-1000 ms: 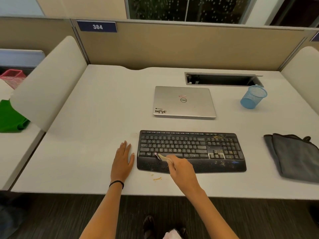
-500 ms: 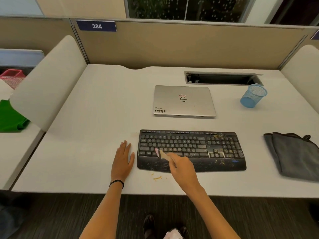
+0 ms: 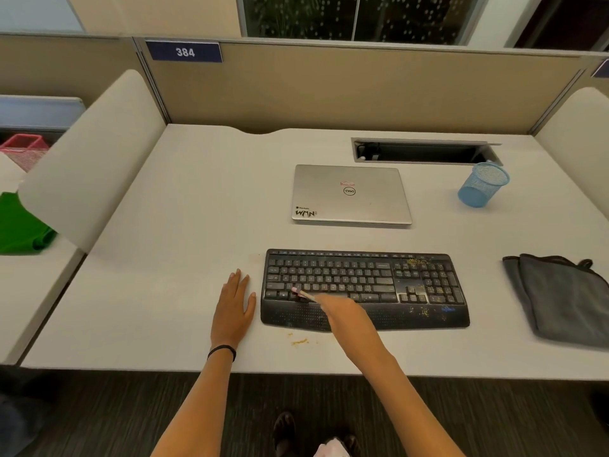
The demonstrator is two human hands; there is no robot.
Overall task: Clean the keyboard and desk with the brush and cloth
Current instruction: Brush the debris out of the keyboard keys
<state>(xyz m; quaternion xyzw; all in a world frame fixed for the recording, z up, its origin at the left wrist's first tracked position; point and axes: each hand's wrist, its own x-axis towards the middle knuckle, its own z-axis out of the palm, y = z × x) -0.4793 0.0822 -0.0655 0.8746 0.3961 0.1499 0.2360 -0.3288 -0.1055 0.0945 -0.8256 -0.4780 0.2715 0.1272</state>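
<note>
Black plastic keyboard (image 3: 362,288) lies flat near the front edge of the desk (image 3: 197,225), with crumbs on its number pad and palm rest. The right hand (image 3: 342,311) grasps a small brush (image 3: 303,293) by the handle, its pink tip on the lower-left keys. The left hand (image 3: 232,308) lies flat and holds nothing, just beside the keyboard's left end. The brush looks light and is best held low on the handle. The keyboard may slide. The grey cloth (image 3: 566,291), soft and folded, lies at the right.

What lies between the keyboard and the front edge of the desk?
In the head view, a few yellowish crumbs lie on the desk just in front of the keyboard; the right forearm also crosses that strip.
</note>
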